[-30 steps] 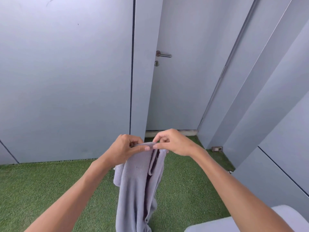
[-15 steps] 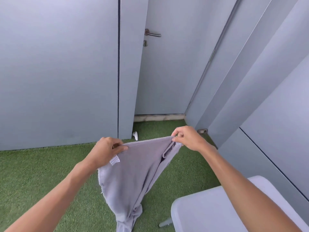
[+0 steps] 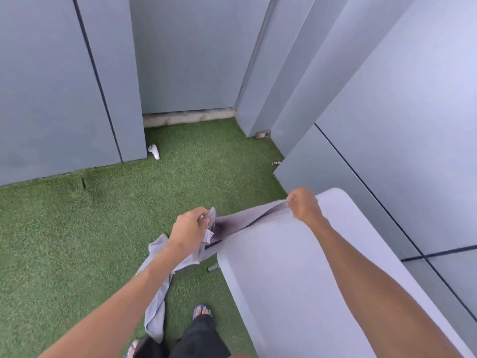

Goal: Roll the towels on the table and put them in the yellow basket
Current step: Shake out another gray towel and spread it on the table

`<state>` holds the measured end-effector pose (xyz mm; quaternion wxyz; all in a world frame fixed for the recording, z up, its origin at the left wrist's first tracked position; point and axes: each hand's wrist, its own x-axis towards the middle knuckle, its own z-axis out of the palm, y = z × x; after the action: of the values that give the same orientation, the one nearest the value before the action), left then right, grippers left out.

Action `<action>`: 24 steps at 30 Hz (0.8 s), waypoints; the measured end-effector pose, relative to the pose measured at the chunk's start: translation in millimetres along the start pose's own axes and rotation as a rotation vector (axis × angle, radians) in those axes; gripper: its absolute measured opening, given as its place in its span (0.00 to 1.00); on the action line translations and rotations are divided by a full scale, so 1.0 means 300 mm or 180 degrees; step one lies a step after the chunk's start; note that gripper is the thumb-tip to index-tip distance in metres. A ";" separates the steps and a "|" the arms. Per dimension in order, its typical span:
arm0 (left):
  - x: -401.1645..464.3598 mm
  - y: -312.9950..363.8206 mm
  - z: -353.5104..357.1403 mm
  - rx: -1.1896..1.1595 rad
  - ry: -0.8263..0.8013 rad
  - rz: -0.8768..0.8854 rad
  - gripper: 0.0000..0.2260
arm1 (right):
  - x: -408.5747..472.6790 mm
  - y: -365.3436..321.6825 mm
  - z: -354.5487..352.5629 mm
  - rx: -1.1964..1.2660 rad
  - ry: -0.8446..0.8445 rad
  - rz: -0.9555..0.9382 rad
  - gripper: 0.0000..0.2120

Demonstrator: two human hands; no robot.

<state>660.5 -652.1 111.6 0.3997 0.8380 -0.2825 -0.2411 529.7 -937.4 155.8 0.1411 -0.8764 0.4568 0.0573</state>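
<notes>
I hold one grey towel (image 3: pixel 247 218) stretched between both hands over the far left corner of the white table (image 3: pixel 296 280). My left hand (image 3: pixel 189 229) grips one top corner, where a small white label shows. My right hand (image 3: pixel 304 205) grips the other top corner above the table's far edge. The rest of the towel hangs twisted below my left hand (image 3: pixel 154 313) toward the grass. No yellow basket is in view.
Green artificial grass (image 3: pixel 77 241) covers the floor. Grey wall panels and a door (image 3: pixel 185 52) close in the back and right. A small white controller-like object (image 3: pixel 154 151) lies by the wall. My feet (image 3: pixel 202 311) stand beside the table.
My view tilted down and the table came into sight. Both hands spread apart and moved right and down, stretching the towel's top edge over the table corner.
</notes>
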 end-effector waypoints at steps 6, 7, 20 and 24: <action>0.014 0.020 0.146 0.0158 0.0259 -0.0327 0.09 | 0.196 0.245 -0.036 0.2195 0.0673 0.0887 0.10; 0.020 0.023 0.169 0.0162 0.0306 -0.0363 0.09 | 0.237 0.282 -0.044 0.2281 0.0789 0.0918 0.09; -0.011 0.032 0.420 0.0879 0.0495 -0.0486 0.05 | 0.780 0.826 -0.062 0.1874 0.1424 0.0891 0.15; -0.039 0.031 0.441 0.0944 0.0519 -0.0503 0.07 | 0.804 0.921 0.030 0.1871 0.1261 0.0954 0.15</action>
<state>566.1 -719.8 46.4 0.2732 0.9241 -0.2149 -0.1588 443.3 -1273.9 37.9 0.2854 -0.7162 0.5952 -0.2265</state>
